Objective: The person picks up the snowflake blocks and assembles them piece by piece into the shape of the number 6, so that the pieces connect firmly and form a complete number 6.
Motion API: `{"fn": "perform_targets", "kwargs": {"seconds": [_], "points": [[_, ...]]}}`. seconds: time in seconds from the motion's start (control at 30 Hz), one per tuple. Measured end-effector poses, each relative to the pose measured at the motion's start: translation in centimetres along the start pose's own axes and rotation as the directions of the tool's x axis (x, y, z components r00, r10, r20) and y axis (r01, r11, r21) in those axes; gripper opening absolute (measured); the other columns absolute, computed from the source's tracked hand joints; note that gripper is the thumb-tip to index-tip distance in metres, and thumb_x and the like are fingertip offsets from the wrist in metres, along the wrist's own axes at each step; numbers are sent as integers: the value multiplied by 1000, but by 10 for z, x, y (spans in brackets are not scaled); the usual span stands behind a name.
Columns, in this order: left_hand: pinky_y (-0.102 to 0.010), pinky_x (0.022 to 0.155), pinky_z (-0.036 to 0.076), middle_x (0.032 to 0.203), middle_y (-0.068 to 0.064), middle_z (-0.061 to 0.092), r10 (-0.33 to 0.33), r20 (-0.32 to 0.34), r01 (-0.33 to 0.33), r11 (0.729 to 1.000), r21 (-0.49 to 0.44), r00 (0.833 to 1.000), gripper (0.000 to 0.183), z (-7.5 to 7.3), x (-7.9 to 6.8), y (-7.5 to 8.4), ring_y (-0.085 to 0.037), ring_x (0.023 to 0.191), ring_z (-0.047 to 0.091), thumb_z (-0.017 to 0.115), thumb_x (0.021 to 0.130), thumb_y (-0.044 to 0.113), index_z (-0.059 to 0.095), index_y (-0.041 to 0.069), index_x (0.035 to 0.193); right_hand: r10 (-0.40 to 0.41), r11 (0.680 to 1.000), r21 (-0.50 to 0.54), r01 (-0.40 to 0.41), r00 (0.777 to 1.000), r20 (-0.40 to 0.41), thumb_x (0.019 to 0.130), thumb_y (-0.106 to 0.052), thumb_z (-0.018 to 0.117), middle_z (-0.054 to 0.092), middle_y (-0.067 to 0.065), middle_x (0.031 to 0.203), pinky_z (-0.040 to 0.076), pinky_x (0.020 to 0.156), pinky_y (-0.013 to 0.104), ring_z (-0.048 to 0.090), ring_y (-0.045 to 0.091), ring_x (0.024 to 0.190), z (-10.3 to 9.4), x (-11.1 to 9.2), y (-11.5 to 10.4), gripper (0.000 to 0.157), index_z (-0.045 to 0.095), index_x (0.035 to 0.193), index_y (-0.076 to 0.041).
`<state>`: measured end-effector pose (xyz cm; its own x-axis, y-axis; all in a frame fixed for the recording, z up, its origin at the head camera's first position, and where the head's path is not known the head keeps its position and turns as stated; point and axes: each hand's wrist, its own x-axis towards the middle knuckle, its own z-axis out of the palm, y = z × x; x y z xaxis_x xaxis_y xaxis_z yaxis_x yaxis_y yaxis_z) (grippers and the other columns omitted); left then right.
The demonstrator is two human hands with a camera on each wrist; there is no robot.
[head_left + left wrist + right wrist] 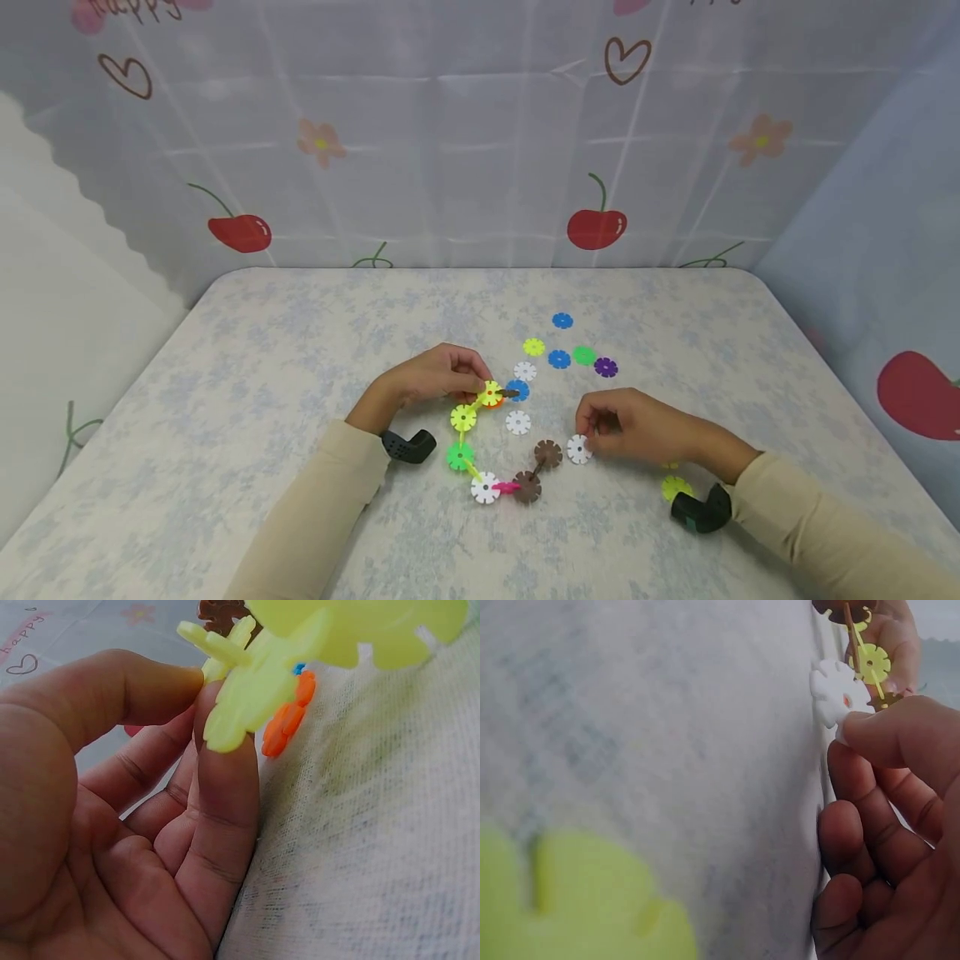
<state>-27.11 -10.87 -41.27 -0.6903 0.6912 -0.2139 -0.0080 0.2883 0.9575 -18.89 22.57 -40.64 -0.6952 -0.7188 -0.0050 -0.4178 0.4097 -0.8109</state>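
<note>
A curved chain of slotted plastic snowflake discs, in yellow, green, white, pink and brown, lies between the two hands in the head view. My left hand (442,373) pinches a yellow disc (255,697) near the chain's far end between thumb and fingers. From that end a brown disc (507,393) sticks out edge-on. Between thumb and index finger, my right hand (641,425) holds a white disc (578,450), its face turned up. This white disc is just right of the brown disc (548,454) at the chain's other end, with a small gap between them.
Several loose discs lie beyond the hands, among them a blue one (562,321), a green one (584,356) and a purple one (606,367). A white disc (517,422) sits inside the chain's curve. One yellow disc (677,488) is beneath the right wrist.
</note>
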Motion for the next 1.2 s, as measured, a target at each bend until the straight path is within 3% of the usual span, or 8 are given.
{"fn": "perform_targets", "kwargs": {"seconds": [0.23,0.43,0.67,0.87,1.07,1.2], "points": [[-31,71,51,86,-11,66,0,0,0,1000,14,1000,12,-1,1,-1,-20,75,59,66,96,8,70,0,104,90,994,59,-89,996,-9,93,-7,74,65,2,89,51,72,28,59,21,82,-7,6,4,10,67,98,-12],[-30,70,52,85,-10,67,-11,-5,11,1000,12,1000,11,-1,1,-2,-19,74,60,65,96,8,70,0,103,224,960,187,-207,972,-77,95,-3,69,62,11,90,52,71,30,60,25,81,-15,18,7,8,63,97,-7],[-32,72,53,87,-10,68,-20,-11,20,1000,10,1000,13,0,0,-1,-19,76,61,66,96,9,71,1,105,265,930,297,-218,955,-129,94,-1,68,61,15,90,58,74,36,65,27,83,-10,46,2,10,61,101,2],[-31,71,52,87,-9,66,-14,-9,14,1000,2,1000,13,-1,2,-4,-20,74,59,65,96,8,70,-1,105,291,915,334,-226,944,-157,93,-2,69,62,15,88,58,73,35,67,26,82,2,65,-1,8,62,99,-1],[-30,70,52,86,-9,67,-26,-20,26,1000,-11,999,11,0,3,-3,-18,74,60,65,96,6,69,-1,104,346,881,398,-254,921,-178,93,1,68,62,16,87,59,73,35,69,25,82,7,71,0,7,62,96,-2],[-30,69,52,85,-9,66,-12,-22,12,1000,2,1000,10,0,2,-2,-19,73,59,65,96,6,70,0,102,359,861,441,-255,918,-169,93,1,69,62,17,89,59,74,37,70,26,84,9,73,-1,9,61,98,0]]}}
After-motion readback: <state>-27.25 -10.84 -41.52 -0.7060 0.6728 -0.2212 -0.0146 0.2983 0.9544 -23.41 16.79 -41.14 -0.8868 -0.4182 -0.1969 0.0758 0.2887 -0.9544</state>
